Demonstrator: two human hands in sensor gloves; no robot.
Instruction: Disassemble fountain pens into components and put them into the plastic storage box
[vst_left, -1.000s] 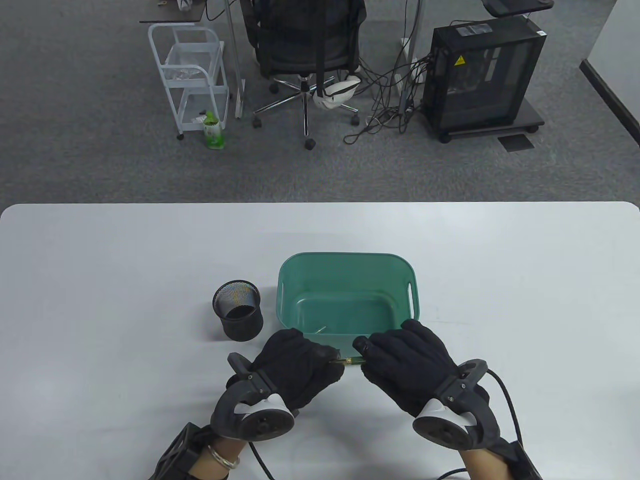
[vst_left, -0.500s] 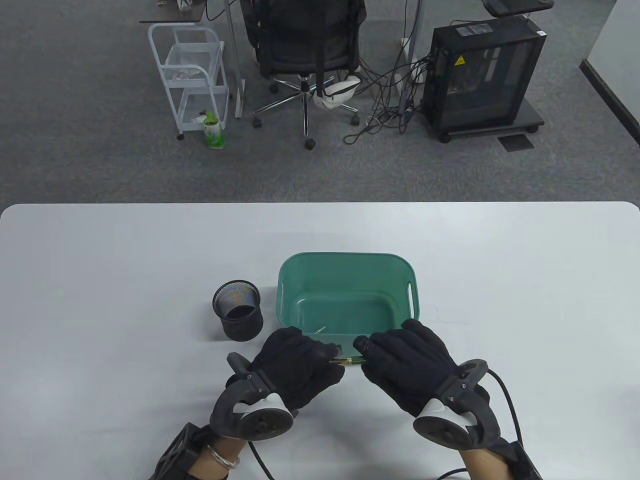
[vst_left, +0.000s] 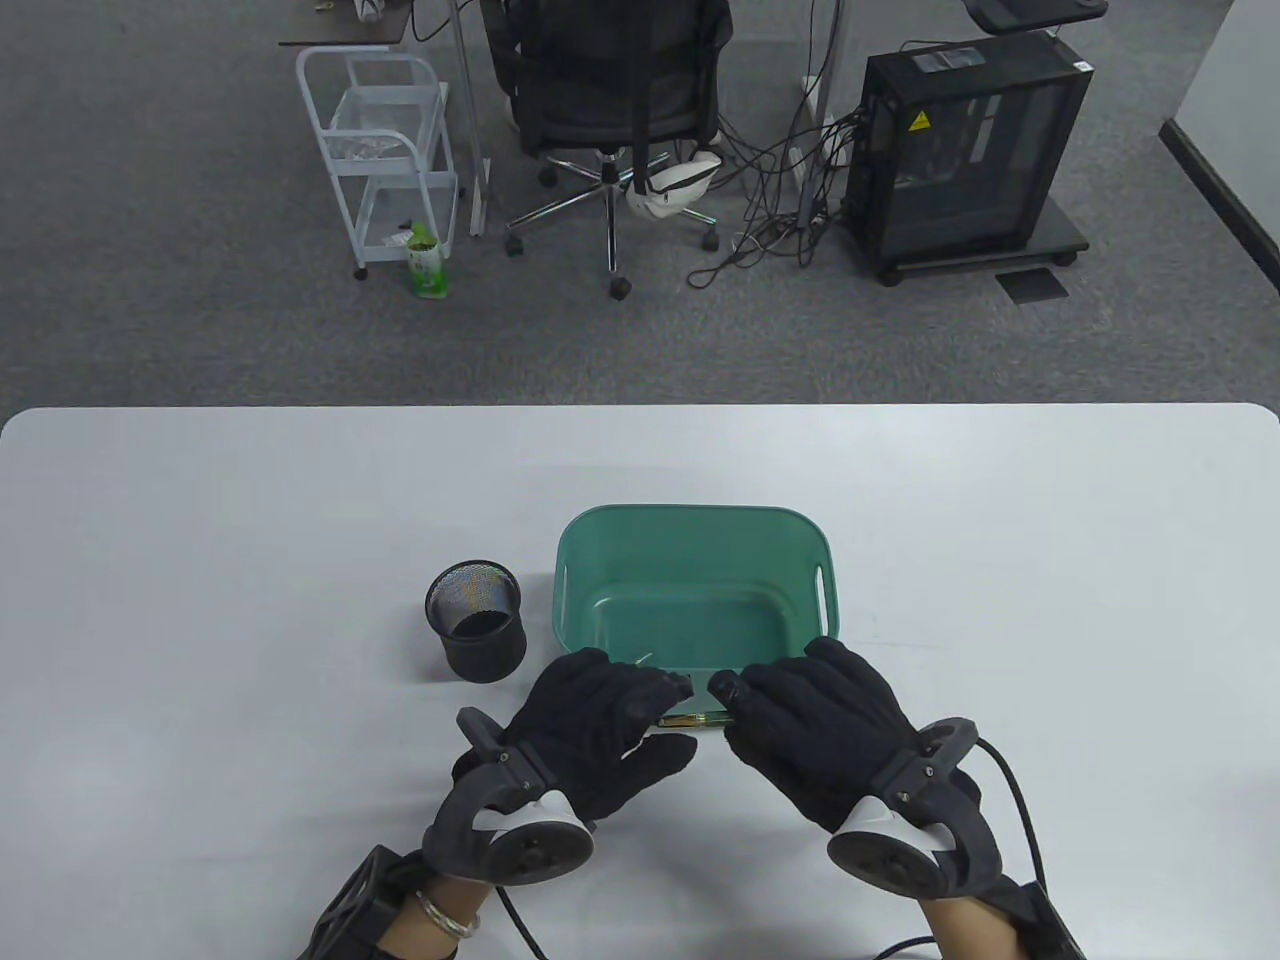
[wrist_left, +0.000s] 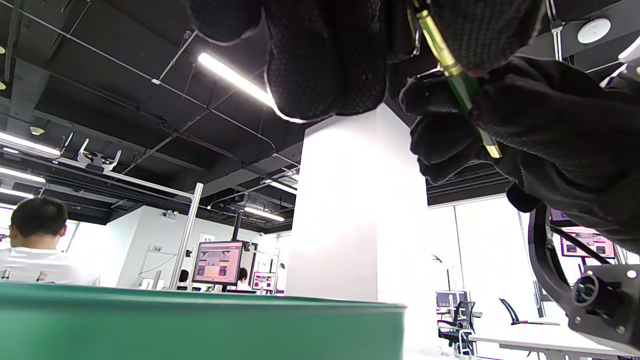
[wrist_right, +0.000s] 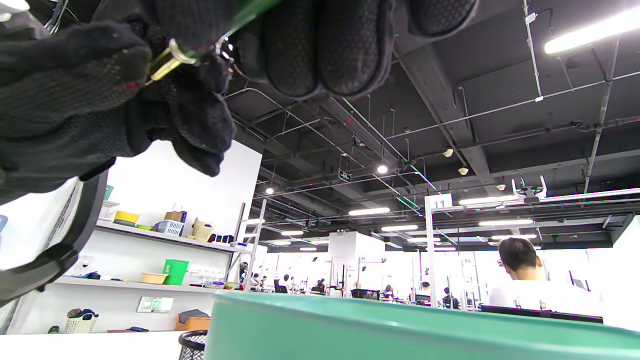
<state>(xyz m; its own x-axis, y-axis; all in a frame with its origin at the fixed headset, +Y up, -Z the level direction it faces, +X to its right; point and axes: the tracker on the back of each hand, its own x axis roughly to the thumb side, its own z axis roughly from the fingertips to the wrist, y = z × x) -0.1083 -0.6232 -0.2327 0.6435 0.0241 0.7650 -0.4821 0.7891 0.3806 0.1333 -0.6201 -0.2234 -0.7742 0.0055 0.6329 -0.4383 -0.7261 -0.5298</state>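
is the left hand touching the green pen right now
Touching. In the left wrist view the left hand's fingers close around the gold end of the green fountain pen; the right hand grips its other end.

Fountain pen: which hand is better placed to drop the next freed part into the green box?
Left, probably. The left hand pinches the fountain pen by its end nearest the green box corner, while the right hand grips the barrel.
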